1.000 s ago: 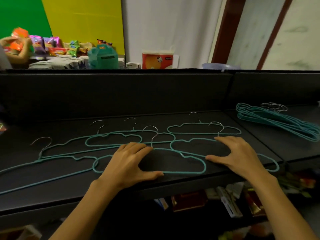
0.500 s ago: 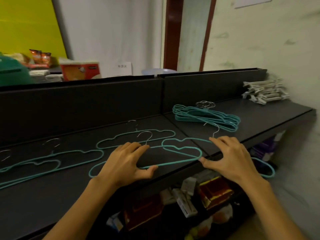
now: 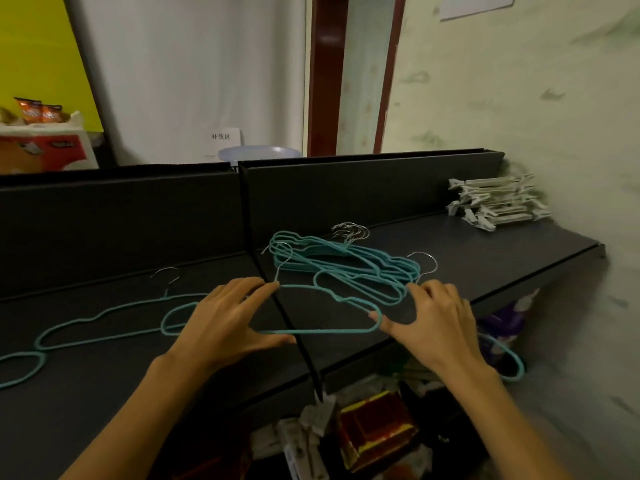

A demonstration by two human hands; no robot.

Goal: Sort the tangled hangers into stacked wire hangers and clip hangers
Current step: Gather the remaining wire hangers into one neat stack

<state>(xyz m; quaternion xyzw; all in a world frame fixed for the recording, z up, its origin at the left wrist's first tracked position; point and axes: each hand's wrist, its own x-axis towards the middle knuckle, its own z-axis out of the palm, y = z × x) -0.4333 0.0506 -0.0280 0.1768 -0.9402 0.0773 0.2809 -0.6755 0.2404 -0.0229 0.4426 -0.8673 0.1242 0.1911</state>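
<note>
Teal wire hanger [image 3: 322, 311] mid frame, held flat: left hand [image 3: 225, 323] pinches neck side, right hand [image 3: 433, 327] grips end. Likely heading onto teal hanger stack [image 3: 346, 261] just behind. White clip hangers [image 3: 498, 206] piled upper right, kept apart.

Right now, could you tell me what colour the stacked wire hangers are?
Teal, with bare silver hooks; the head view shows the stack clearly.

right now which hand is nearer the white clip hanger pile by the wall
Right. The right hand is on the same shelf section as the white clip hanger pile, which lies beyond it by the wall; the left hand is farther left, at the shelf divider.
</note>
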